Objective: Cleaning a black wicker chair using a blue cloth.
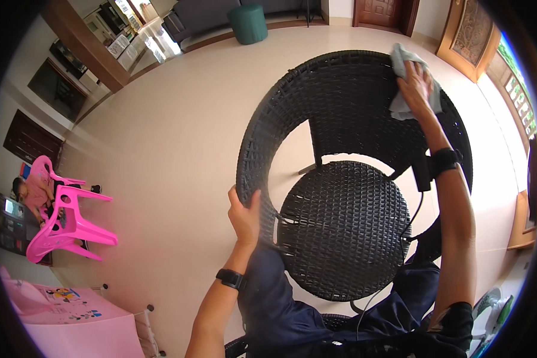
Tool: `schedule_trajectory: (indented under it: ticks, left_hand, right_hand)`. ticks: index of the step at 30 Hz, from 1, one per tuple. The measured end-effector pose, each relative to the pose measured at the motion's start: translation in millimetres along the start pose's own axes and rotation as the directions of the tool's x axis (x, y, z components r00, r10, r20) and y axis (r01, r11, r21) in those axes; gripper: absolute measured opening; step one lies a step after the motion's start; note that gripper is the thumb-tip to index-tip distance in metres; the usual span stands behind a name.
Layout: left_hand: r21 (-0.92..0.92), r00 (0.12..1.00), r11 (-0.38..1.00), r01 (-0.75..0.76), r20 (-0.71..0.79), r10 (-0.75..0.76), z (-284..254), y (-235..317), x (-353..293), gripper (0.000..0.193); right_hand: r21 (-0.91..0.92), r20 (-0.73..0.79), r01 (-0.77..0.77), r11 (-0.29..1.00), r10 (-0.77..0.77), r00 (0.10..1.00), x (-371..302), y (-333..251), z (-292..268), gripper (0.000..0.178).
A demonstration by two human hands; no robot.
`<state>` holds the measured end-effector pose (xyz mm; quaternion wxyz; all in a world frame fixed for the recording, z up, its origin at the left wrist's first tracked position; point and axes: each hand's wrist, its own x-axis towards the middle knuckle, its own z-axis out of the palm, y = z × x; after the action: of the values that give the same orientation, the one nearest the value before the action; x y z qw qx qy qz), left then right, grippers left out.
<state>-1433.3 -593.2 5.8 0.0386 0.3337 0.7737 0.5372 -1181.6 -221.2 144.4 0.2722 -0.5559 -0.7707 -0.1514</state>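
Note:
A black wicker chair [357, 113] with a curved back and a round woven seat [343, 230] stands right in front of me. My left hand [244, 218] grips the left end of its curved armrest, thumb on the inner side and fingers round the outside. Up at the right of the backrest, my right hand [417, 86] holds a grey cloth [404, 110] against the top rim. The cloth drapes over the rim and partly down the inside of the back. My knees are close to the front of the seat.
Pink plastic chairs [77, 221] stand at the left, with a seated person [36, 191] beside them. A pink covered piece with wheels [89, 322] is at lower left. Farther off are a green stool [248, 25], a dark sofa [212, 22] and an open wooden door [468, 39].

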Motion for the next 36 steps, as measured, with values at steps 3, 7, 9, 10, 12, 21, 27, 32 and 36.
schedule_trajectory:
  ticks: [3, 7, 9, 10, 12, 21, 27, 32, 36]
  left_hand:
    - [0.003, 1.0, 1.0, 0.004, -0.005, -0.004, 0.6, -2.5, 0.8, 0.037]
    - [0.011, 1.0, 1.0, 0.005, -0.003, -0.005, 3.6, -3.0, 0.9, 0.036]
    - [0.007, 1.0, 1.0, 0.012, -0.005, -0.012, 2.0, -3.5, 1.5, 0.036]
    - [0.0, 1.0, 1.0, 0.0, -0.008, 0.0, 2.5, -2.2, 1.5, 0.036]
    - [-0.003, 1.0, 1.0, -0.01, -0.013, 0.01, -0.2, 0.4, 1.6, 0.036]
    - [-0.089, 0.996, 0.992, 0.089, 0.018, -0.088, -2.8, 2.8, -5.9, 0.038]
    - [-0.547, 0.963, 0.835, 0.062, -0.187, -0.194, 0.0, -13.2, -2.5, 0.045]
    - [-0.675, 0.873, 0.702, 0.227, -0.179, -0.454, -24.6, -45.8, -3.6, 0.042]
    - [-0.543, 0.871, 0.773, 0.329, -0.141, -0.471, -47.8, -34.3, -0.8, 0.044]
  right_hand:
    - [0.195, -0.009, 0.189, 0.963, -0.191, 0.982, -6.5, -72.3, -3.0, 0.06]
    - [0.357, -0.03, 0.36, 0.862, -0.375, 0.927, -21.3, -147.8, 0.9, 0.059]
    - [0.409, -0.099, 0.478, 0.777, -0.483, 0.87, -36.9, -183.7, 10.9, 0.059]
    - [0.429, -0.138, 0.513, 0.743, -0.508, 0.85, -47.4, -200.2, 12.1, 0.054]
    - [0.488, -0.18, 0.556, 0.673, -0.546, 0.818, -69.6, -226.2, 10.4, 0.046]
    - [0.633, -0.159, 0.628, 0.453, -0.717, 0.678, -163.4, -275.2, -10.9, 0.037]
    - [0.752, -0.111, 0.571, 0.328, -0.791, 0.601, -227.2, -286.0, -24.2, 0.031]
    - [0.724, -0.108, 0.628, 0.285, -0.853, 0.511, -285.4, -279.5, -25.6, 0.03]
    - [0.616, -0.053, 0.739, 0.272, -0.922, 0.383, -340.5, -256.2, -15.8, 0.027]
